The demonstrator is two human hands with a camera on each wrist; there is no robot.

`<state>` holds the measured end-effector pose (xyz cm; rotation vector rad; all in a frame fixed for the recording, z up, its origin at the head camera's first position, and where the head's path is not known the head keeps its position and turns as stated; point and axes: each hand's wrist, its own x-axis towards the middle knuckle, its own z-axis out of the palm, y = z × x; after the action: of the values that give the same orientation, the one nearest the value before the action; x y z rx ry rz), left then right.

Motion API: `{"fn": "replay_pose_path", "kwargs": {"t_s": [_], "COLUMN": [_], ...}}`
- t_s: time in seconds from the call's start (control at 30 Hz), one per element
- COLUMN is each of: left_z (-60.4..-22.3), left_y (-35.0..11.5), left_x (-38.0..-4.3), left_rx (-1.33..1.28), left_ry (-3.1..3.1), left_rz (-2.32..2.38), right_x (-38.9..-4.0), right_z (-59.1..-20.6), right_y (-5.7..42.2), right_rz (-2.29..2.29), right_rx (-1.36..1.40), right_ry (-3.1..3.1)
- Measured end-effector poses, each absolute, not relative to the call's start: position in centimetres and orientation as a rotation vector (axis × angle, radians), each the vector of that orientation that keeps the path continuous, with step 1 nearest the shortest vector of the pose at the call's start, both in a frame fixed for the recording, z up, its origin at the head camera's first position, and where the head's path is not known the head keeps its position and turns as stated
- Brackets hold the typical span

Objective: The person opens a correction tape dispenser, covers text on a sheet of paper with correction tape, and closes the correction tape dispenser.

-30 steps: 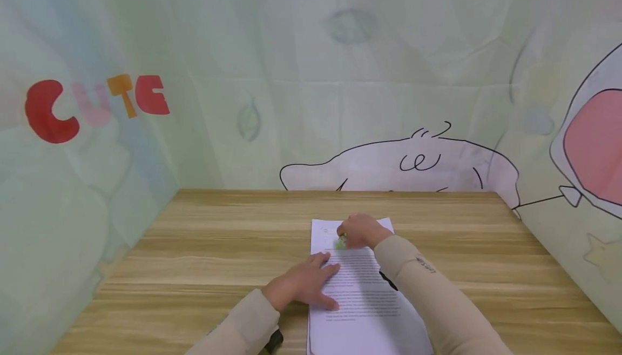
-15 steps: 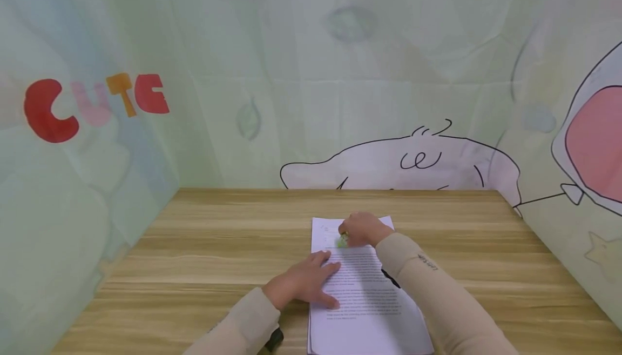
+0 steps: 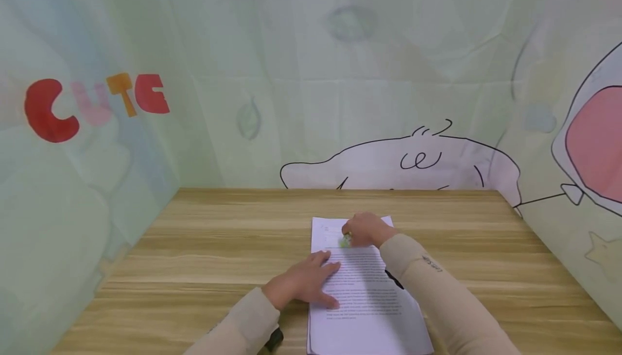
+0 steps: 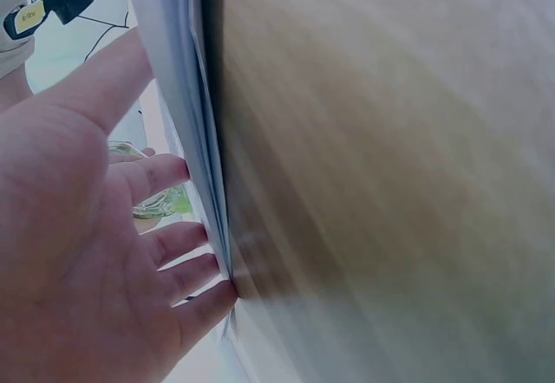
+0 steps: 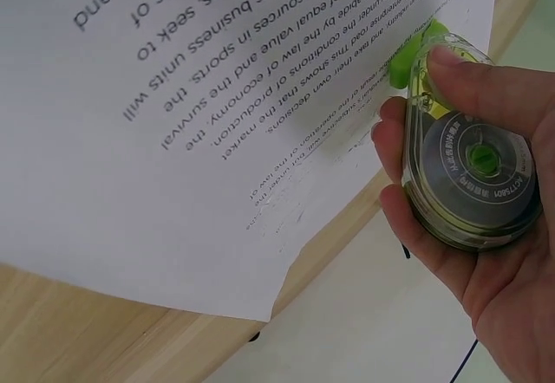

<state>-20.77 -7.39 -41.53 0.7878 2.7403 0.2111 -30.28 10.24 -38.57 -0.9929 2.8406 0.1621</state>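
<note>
A stack of printed paper (image 3: 369, 339) lies on the wooden table, its top sheet filled with lines of text. My left hand (image 3: 308, 282) rests on its left edge with the fingers spread. In the left wrist view the fingertips (image 4: 204, 301) lie along the edges of the sheets. My right hand (image 3: 366, 229) grips a correction tape (image 5: 473, 162) with a clear case and a green tip. The thumb lies on one face of the case and the fingers curl round the other. The tip (image 5: 412, 54) is at the printed lines near the top of the sheet.
The wooden table (image 3: 218, 247) reaches back to a printed cloth backdrop (image 3: 233, 90). More cloth hangs at the left and right sides. A black camera strap (image 4: 52, 6) shows on the right wrist.
My right hand has slid slightly to the right across the upper part of the sheet with the correction tape. My left hand has stayed in place on the paper.
</note>
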Motion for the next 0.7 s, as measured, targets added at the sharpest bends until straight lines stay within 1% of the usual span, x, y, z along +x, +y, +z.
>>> {"fn": "replay_pose_path", "kwargs": {"t_s": [0.5, 0.7], "left_z": [-41.67, -41.66], "left_y": [-7.35, -7.43], "left_x": [-20.78, -20.79], "left_rx": [0.8, 0.821], "left_ry": [2.737, 2.751], "left_rz": [0.237, 0.25], "right_x": [-30.64, -30.74], "right_z": [-38.92, -38.92], "right_y": [10.87, 11.0], "right_rz": [0.145, 0.12], "right_rx": [-0.929, -0.946], "right_ry": [2.83, 2.811]}}
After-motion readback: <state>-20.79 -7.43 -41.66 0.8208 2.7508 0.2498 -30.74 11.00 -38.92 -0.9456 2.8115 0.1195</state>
